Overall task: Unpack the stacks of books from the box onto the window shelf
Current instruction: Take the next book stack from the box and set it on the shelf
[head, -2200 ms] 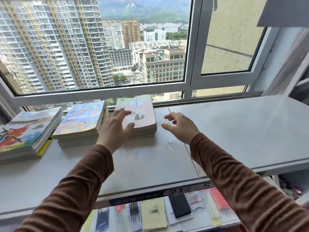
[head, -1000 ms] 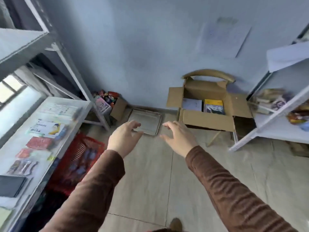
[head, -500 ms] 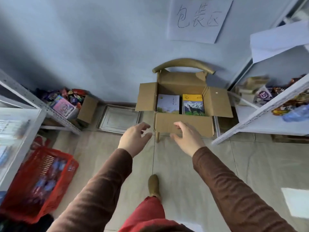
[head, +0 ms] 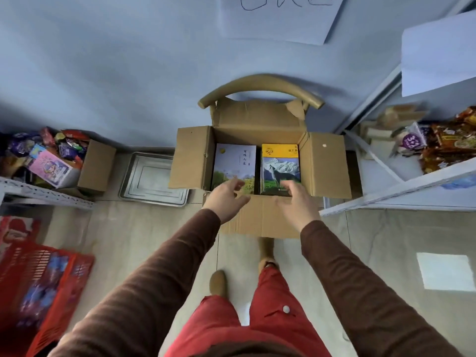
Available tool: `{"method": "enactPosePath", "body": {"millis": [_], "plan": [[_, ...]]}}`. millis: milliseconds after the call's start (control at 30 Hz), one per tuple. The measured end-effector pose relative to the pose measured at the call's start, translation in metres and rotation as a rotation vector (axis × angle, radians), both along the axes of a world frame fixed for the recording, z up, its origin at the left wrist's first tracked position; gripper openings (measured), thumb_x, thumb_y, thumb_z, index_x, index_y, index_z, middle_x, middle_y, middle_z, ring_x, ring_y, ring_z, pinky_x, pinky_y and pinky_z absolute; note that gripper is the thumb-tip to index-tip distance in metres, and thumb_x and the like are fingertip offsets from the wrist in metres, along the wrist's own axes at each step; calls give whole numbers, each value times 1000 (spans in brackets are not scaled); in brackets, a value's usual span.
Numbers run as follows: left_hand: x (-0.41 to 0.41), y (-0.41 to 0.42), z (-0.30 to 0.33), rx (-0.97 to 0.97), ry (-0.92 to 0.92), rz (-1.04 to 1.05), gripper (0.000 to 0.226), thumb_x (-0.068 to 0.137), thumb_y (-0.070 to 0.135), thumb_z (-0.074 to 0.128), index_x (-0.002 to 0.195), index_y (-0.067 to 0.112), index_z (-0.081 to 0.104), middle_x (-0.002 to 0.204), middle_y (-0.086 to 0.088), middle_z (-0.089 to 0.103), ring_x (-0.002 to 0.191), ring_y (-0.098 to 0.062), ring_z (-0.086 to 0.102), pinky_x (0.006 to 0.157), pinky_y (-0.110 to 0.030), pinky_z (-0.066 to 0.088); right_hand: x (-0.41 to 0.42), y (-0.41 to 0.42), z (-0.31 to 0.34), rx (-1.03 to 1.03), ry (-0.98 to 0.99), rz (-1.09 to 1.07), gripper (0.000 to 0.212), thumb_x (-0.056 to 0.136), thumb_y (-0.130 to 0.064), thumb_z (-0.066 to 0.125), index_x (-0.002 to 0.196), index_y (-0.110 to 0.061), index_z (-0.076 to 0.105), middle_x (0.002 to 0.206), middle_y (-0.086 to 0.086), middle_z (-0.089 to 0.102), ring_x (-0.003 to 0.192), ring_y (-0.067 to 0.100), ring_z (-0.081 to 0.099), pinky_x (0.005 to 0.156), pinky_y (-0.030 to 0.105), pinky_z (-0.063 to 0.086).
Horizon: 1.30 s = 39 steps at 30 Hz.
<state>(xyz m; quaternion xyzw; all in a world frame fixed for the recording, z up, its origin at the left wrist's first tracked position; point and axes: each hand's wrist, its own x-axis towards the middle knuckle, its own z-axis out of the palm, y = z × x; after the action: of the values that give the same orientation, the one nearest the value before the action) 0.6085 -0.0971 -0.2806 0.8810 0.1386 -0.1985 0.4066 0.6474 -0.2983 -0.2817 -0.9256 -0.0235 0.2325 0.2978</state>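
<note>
An open cardboard box (head: 190,161) stands on a wooden chair (head: 260,86) against the wall. Inside lie two stacks of books side by side: a pale book with a meadow cover (head: 235,161) on the left and a yellow book with a wolf picture (head: 280,163) on the right. My left hand (head: 226,199) reaches over the box's front edge with loose, spread fingers, its fingertips at the pale book's near end. Beside it my right hand (head: 296,202) hovers at the yellow book's near end, fingers spread and holding nothing. The window shelf is out of view.
A metal tray (head: 152,179) lies on the floor left of the box, next to a small carton of snacks (head: 95,166). A red basket (head: 38,279) stands at lower left. White shelving with packets (head: 425,176) lines the right side. My feet stand on the tiled floor before the chair.
I turned from the window shelf, where my hands left a book stack, and walked to the box. Both empty hands have moved forward over its front edge.
</note>
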Motion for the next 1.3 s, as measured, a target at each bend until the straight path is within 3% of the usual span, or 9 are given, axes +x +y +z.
{"method": "enactPosePath", "body": {"millis": [267,433,600,700,867,1000,1133,1233,1300], "plan": [[96,-38,-79,-44,226,114,53,95,29,66,142,9,51,139,-12,59,120,-28,60,104,-42,48,89,-22,-77,-15,220,-22,49,94,-32,60,139,-17,49,142,7,52,131,25,49,109,37,40],[136,-52,-136,-136,358,265,55,96,29,64,144,10,48,135,-14,61,105,-26,62,85,-33,54,119,-19,-119,-38,301,-47,61,94,-29,61,148,-13,38,153,10,41,140,27,41,116,38,34],[164,-63,-193,-233,445,375,66,94,29,66,150,8,39,145,-16,56,125,-32,57,107,-40,46,136,-16,-162,-48,317,-100,71,94,-27,62,154,-14,27,164,5,25,149,24,27,121,35,24],[176,-70,-219,-286,504,421,74,94,33,66,155,9,33,150,-15,51,131,-33,53,111,-43,44,138,-18,-183,-61,328,-115,74,95,-26,61,157,-16,21,167,3,14,154,21,15,123,31,15],[185,-87,-232,-396,529,563,64,92,28,68,146,6,42,132,-7,60,101,-19,58,90,-32,43,132,-19,-197,-51,319,-157,77,94,-26,62,157,-19,18,169,-1,5,155,17,8,123,30,11],[188,-98,-235,-442,550,665,76,93,28,67,155,5,29,148,-14,49,132,-33,50,108,-40,41,132,-18,-199,3,319,-296,80,94,-22,63,158,-18,16,169,-1,5,155,16,9,125,32,14],[188,-100,-240,-461,526,741,74,88,24,74,149,5,36,137,-13,57,122,-32,56,98,-36,44,133,-19,-200,53,347,-359,80,94,-21,63,158,-20,15,168,-3,6,154,17,12,125,36,16],[187,-97,-243,-513,537,749,66,79,35,83,129,6,52,121,-11,65,111,-28,62,94,-38,49,135,-20,-201,71,364,-363,80,95,-19,61,159,-21,13,168,-4,5,155,17,9,125,35,14],[185,-96,-242,-531,503,738,72,74,47,84,125,10,47,119,-10,63,110,-29,62,95,-41,50,135,-19,-201,75,372,-349,80,96,-19,60,159,-21,10,168,-4,2,155,16,6,125,34,11]]}}
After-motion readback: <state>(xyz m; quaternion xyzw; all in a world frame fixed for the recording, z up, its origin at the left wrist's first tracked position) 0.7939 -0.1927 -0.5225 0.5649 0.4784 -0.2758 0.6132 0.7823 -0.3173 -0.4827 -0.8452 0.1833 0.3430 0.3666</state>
